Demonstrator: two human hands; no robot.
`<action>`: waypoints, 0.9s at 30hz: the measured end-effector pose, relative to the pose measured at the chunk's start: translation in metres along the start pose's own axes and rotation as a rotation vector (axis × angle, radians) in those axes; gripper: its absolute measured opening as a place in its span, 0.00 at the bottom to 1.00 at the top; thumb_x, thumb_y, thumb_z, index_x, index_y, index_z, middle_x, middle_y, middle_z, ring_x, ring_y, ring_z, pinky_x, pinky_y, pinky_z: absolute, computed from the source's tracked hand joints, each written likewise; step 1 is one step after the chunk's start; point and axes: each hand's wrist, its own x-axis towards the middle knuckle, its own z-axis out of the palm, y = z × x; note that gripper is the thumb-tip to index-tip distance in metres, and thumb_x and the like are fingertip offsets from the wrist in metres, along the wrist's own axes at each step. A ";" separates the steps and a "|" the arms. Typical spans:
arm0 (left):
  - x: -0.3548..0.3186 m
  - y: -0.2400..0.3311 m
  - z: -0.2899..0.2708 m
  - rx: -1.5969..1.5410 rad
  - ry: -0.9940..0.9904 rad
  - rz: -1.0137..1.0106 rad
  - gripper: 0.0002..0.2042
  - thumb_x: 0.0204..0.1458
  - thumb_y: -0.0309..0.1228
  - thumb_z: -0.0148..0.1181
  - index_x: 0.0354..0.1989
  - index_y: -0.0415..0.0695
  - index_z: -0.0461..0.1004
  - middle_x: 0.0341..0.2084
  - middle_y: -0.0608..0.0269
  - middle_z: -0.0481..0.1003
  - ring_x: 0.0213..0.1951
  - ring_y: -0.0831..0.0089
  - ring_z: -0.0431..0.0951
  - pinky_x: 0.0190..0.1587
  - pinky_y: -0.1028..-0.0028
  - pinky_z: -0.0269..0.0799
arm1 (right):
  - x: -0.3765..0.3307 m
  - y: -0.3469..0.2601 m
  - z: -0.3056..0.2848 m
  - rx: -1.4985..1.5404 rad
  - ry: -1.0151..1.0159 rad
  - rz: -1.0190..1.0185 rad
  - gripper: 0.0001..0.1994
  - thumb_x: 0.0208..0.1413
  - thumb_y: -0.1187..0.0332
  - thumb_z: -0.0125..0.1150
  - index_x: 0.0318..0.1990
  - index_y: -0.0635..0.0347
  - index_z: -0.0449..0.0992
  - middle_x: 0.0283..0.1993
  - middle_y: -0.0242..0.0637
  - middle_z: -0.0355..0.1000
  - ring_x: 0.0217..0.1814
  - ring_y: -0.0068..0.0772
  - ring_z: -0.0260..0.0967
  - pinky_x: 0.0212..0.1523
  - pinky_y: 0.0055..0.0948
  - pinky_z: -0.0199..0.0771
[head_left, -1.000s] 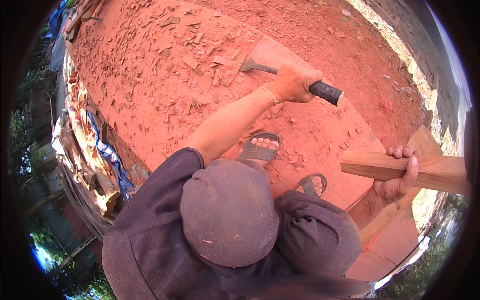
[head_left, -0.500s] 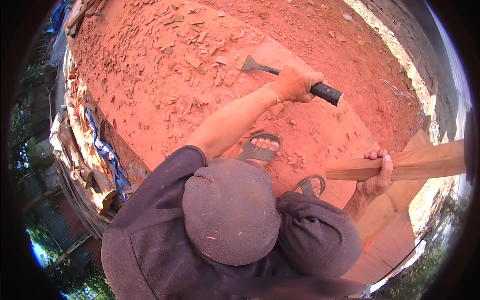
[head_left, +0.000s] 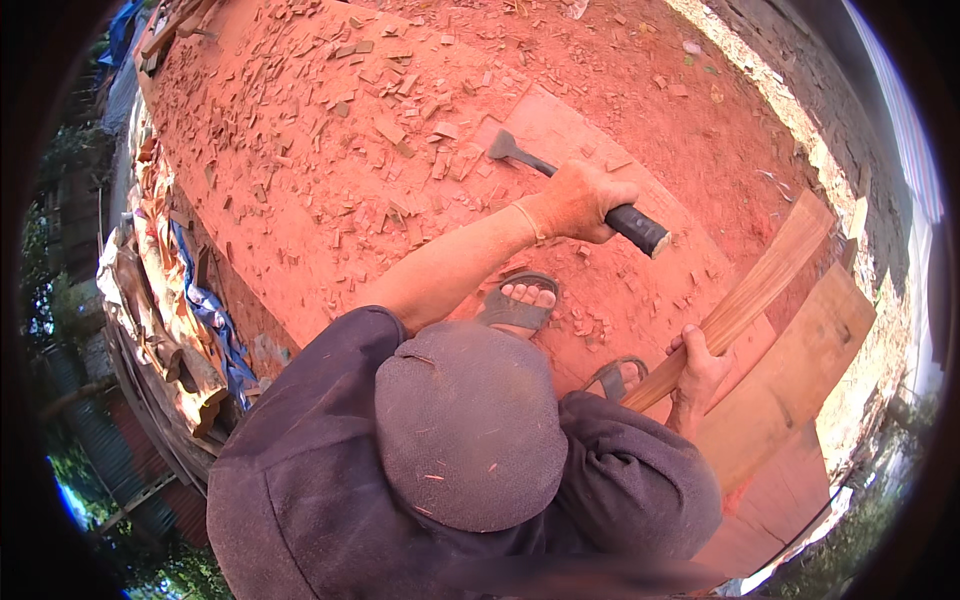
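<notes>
My left hand (head_left: pixel 580 200) is wrapped round a chisel-like hand tool (head_left: pixel 638 229) with a flared dark metal blade, a narrow neck and a thick black handle. The blade points to the far left, above the reddish ground; the worn handle end sticks out to the right of my fist. At the right, my right hand (head_left: pixel 698 368) grips a long narrow piece of wood (head_left: pixel 765 275), its thumb along the near side. That wood slants from beside my right foot up to the far right. Its lower end goes out of sight behind dark clothing.
Wood chips (head_left: pixel 395 135) lie scattered over the reddish ground. A broad plank (head_left: pixel 795 370) lies beyond my right hand. My sandalled feet (head_left: pixel 520 303) are between the two hands. Logs, bark and blue cloth (head_left: pixel 215 310) are piled along the left.
The wood piece in my right hand has swung from nearly level to a steep slant, and that hand has drawn nearer. My left hand has shifted slightly nearer, the tool's handle end tilting downward.
</notes>
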 end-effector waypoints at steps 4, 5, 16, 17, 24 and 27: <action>-0.010 0.015 0.004 -0.044 -0.001 -0.027 0.10 0.39 0.34 0.67 0.26 0.51 0.71 0.19 0.59 0.73 0.26 0.54 0.79 0.26 0.57 0.71 | -0.001 -0.023 -0.006 -0.018 0.092 -0.018 0.15 0.54 0.72 0.65 0.45 0.65 0.68 0.28 0.39 0.71 0.23 0.30 0.71 0.23 0.31 0.77; -0.008 0.013 0.004 -0.030 0.027 -0.038 0.09 0.39 0.34 0.68 0.26 0.51 0.72 0.19 0.59 0.73 0.26 0.54 0.79 0.26 0.58 0.71 | 0.000 -0.025 -0.006 0.003 0.103 -0.026 0.15 0.54 0.72 0.65 0.46 0.66 0.68 0.30 0.40 0.71 0.24 0.30 0.72 0.24 0.31 0.77; -0.016 0.003 -0.017 -0.095 0.072 -0.009 0.10 0.38 0.34 0.69 0.26 0.51 0.72 0.19 0.60 0.73 0.26 0.54 0.79 0.26 0.59 0.70 | 0.001 -0.086 -0.045 0.445 0.111 -0.378 0.19 0.55 0.66 0.66 0.52 0.62 0.68 0.41 0.38 0.69 0.41 0.33 0.70 0.45 0.37 0.76; -0.019 0.003 -0.020 -0.119 0.021 0.002 0.10 0.38 0.34 0.69 0.26 0.52 0.72 0.18 0.60 0.72 0.25 0.54 0.79 0.26 0.58 0.70 | 0.004 -0.103 -0.046 0.555 0.117 -0.451 0.19 0.55 0.64 0.66 0.51 0.61 0.69 0.41 0.37 0.69 0.42 0.33 0.69 0.48 0.38 0.75; -0.011 -0.004 -0.023 -0.137 0.096 -0.031 0.09 0.38 0.34 0.68 0.25 0.52 0.72 0.18 0.60 0.75 0.25 0.54 0.80 0.27 0.58 0.72 | -0.002 -0.047 0.055 0.296 -0.133 -0.395 0.15 0.52 0.72 0.66 0.46 0.60 0.70 0.39 0.34 0.70 0.38 0.27 0.69 0.43 0.33 0.76; -0.003 -0.005 -0.016 -0.123 0.047 -0.017 0.10 0.40 0.35 0.70 0.25 0.51 0.72 0.18 0.60 0.73 0.24 0.53 0.79 0.26 0.59 0.71 | -0.004 -0.003 0.062 -0.314 -0.144 -0.223 0.09 0.51 0.74 0.69 0.37 0.62 0.74 0.28 0.30 0.72 0.28 0.24 0.71 0.32 0.28 0.72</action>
